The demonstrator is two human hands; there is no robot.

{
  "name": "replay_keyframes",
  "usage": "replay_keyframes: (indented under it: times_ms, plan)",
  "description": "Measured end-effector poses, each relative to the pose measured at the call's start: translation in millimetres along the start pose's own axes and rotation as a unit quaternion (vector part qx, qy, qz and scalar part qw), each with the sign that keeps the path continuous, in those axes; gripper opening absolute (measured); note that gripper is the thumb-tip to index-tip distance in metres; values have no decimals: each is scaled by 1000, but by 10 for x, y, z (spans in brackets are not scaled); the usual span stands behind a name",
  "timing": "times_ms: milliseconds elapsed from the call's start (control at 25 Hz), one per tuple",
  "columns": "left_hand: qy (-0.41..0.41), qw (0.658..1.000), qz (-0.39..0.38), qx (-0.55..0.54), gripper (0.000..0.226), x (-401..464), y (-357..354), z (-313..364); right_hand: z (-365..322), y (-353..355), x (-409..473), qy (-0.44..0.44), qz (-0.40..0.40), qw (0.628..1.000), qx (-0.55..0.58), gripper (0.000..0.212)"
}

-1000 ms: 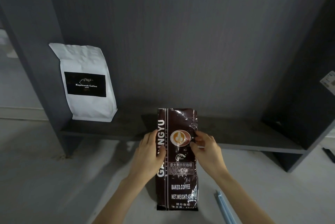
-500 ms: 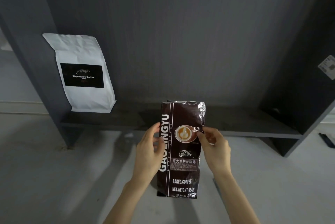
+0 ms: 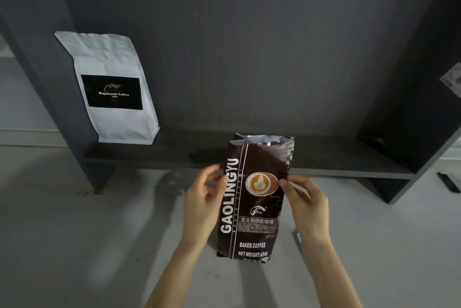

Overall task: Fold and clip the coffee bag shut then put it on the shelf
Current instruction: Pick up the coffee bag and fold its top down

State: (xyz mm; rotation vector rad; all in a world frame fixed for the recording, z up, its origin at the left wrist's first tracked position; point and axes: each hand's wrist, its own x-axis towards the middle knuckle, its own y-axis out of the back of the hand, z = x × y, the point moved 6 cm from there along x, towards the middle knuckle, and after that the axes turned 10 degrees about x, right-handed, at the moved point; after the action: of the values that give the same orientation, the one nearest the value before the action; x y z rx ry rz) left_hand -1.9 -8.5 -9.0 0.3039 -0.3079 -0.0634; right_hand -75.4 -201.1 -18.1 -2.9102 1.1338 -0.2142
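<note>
1. The brown bag (image 3: 254, 198) stands upright between both hands, in front of the shelf (image 3: 324, 158), its top open.
2. Left hand (image 3: 203, 205) clasps its left edge.
3. Right hand (image 3: 306, 205) pinches its right edge.
4. A white bag (image 3: 112, 88) stands on the shelf's left.

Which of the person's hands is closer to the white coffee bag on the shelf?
Left. The left hand is below and right of the white coffee bag; the right hand is farther right, beyond the dark coffee bag.
</note>
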Motion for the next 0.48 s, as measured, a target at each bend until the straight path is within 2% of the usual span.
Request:
replay_keyframes:
  times_ms: [280,480]
  plan:
    - [-5,998,-30,47,26,-9,-57,6,41,117,-26,-12,15,1000,6,13]
    - [-10,998,-43,36,25,-8,-62,19,39,133,-39,-16,14,1000,19,16]
